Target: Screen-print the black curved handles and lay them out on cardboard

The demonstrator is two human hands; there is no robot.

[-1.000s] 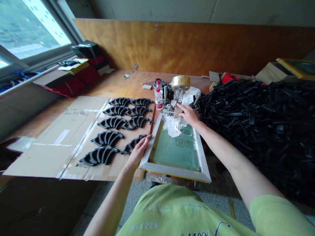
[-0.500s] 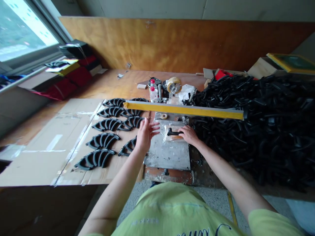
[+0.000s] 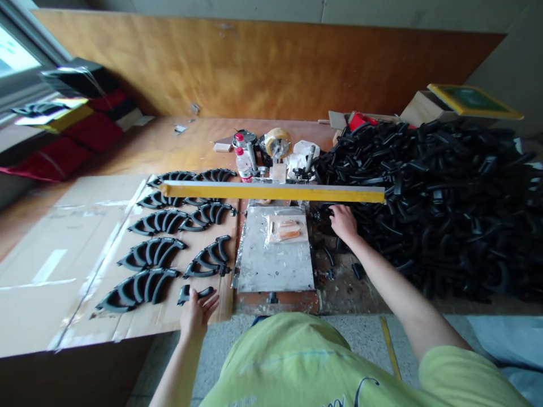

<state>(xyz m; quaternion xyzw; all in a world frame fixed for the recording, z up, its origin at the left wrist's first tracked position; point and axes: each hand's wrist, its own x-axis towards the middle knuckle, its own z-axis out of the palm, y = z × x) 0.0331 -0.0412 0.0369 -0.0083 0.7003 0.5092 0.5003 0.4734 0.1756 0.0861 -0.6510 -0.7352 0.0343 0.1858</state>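
At the cardboard's front edge, my left hand pinches a black curved part. Rows of similar fanned black parts lie on the cardboard beyond and left of it. My right hand reaches to the left edge of the large black pile; its fingertips merge with the dark parts, so what they hold is unclear. Between the hands lies a grey metal plate with a wrapped pad on it, no black part on the pad.
A yellow-edged bar spans above the far end of the plate. Behind it stand small bottles and a tape roll. Red boxes sit at the back left, a green-and-yellow frame at the back right.
My left hand has moved down and left to the cardboard's front and now has a black part. My right hand has left the pad for the pile. The view has shifted right.
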